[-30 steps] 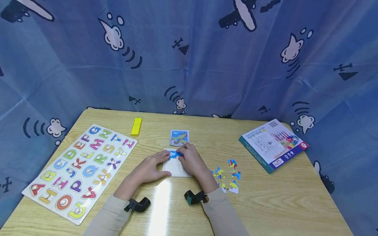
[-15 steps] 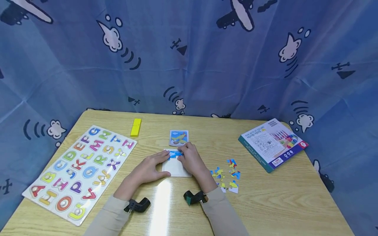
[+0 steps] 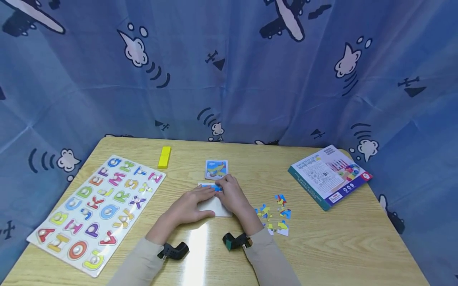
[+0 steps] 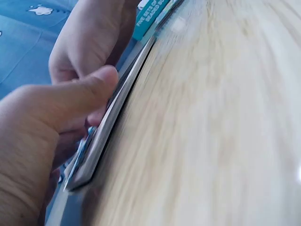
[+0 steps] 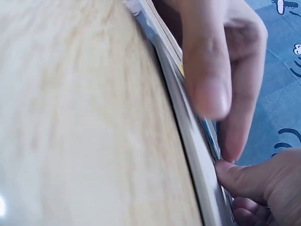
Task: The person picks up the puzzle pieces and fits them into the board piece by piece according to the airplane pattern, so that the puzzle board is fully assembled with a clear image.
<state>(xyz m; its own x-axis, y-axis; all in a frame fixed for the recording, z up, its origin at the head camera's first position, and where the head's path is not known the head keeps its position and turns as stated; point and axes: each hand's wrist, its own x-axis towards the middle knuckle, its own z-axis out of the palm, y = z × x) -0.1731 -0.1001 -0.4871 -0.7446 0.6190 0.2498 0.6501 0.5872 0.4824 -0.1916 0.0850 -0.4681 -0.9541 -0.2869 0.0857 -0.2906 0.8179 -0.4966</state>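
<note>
Left grip (image 3: 191, 206) is spread over the white tray (image 3: 215, 205), can't tell if right grip (image 3: 234, 194) is pinching. Blue pieces (image 3: 216, 188) line the tray's far edge; uneven pressing could pop them, a dragged right sleeve (image 3: 270, 254) might scatter the loose pieces (image 3: 285, 213).

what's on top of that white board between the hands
Blue puzzle pieces show near the far edge of the white board; the nearer visible part is plain white. The left hand and right hand cover parts, hiding anything beneath.
</note>
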